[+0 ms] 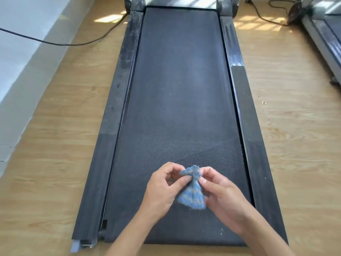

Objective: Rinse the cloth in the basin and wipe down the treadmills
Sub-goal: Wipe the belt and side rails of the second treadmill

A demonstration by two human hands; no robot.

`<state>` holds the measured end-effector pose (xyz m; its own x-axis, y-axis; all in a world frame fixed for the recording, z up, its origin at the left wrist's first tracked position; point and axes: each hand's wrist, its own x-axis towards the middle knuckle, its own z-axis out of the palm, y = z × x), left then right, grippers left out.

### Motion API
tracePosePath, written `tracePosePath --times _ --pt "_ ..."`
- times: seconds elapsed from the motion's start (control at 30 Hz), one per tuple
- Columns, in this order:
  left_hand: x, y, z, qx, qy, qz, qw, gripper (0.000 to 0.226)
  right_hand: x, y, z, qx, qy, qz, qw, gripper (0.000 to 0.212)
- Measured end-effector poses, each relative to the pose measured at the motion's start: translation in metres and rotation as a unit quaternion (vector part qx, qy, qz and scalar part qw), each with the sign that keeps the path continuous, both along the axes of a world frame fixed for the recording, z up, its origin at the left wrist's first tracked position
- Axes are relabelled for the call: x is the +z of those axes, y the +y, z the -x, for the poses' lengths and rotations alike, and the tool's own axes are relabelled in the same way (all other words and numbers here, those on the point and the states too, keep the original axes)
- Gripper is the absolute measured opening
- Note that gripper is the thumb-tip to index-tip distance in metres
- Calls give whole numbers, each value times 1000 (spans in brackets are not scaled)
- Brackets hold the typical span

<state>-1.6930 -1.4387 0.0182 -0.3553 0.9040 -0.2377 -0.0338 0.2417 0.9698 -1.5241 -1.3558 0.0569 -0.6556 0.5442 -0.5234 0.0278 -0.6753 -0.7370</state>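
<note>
**CLOTH IN HAND ABOVE BELT, NOT YET FLAT FOR WIPING**

Found between the two hands: cloth [191,189], small, blue, bunched, apparently held just clear of the belt [177,89]. Upper end twisted to a peak, lower end fanned out.

Left hand [162,189]: pinching the upper fold between thumb and forefinger, remaining fingers curled. Right hand [225,200]: pinching the waist of the cloth from the opposite side, thumb on top. No basin in view.

Ahead of the fingers: a darker patch of belt, then a pale dusty haze toward the far end. Outboard of the left hand: left rail [118,89], grey with dust and smears. Outboard of the right hand: right rail [239,108], scuffed farther ahead. Well beyond the right hand: second treadmill [324,37], only partly visible.

Judged step: opening the cloth to find a usable face.

Recommended:
- Spread to a flat pad, not a wad.
- Press under a flat palm.
- Wipe in straight, overlapping strokes from the far end back toward the body.
- Turn to a fresh face once grey.
- Treat rails separately.

Likely fault if left bunched: streaking dust rather than lifting it.
</note>
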Motion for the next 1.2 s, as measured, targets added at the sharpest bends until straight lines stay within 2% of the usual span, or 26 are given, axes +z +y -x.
tracePosePath --times 0.07,0.13,0.17,0.23,0.27,0.37,0.4,0.47,0.53,0.6,0.7,0.8,0.9,1.0,1.13,1.2 --pt "2 1 3 -4 97 -26 995 10 -3 0 3 -7 -19 -21 1000 6" --pt "2 -1 9 -30 164 -45 985 11 -7 0 5 -4 -36 -48 998 10" --pt "2 -1 12 -46 155 -46 986 12 -8 0 6 1 -38 -56 998 14" --pt "3 -2 18 -64 56 -8 996 25 -9 0 6 4 -31 -55 998 21" --pt "3 -2 19 -57 2 33 998 32 -9 0 7 1 -21 -46 999 21" --pt "5 -6 16 -24 -71 176 981 44 -10 -3 14 -39 -7 1 999 20" --pt "3 -9 15 -20 -118 194 974 53 -11 -5 17 -59 -10 15 998 18" --pt "1 -19 15 -19 -207 181 961 52 -15 -8 21 -93 -9 35 995 14" --pt "2 -27 16 -14 -253 148 956 37 -18 -11 24 -105 -12 41 994 14" --pt "4 -27 16 -2 -272 119 955 32 -21 -14 26 -107 -5 52 993 22" --pt "1 -24 14 39 -279 98 954 38 -23 -17 25 -83 8 53 995 38" --pt "-6 -23 16 89 -277 69 954 40 -28 -20 23 -63 -54 -28 996 34" --pt "-14 -25 17 109 -213 51 970 39 -35 -20 21 -64 -99 -71 990 24" --pt "-23 -28 14 114 -172 69 976 41 -39 -22 20 -69 -110 -68 989 22" --pt "-18 -29 7 115 -259 156 946 69 -46 -25 17 -89 -99 -39 990 24" --pt "-14 -31 7 82 -264 206 939 67 -49 -26 16 -100 -104 -29 989 23"
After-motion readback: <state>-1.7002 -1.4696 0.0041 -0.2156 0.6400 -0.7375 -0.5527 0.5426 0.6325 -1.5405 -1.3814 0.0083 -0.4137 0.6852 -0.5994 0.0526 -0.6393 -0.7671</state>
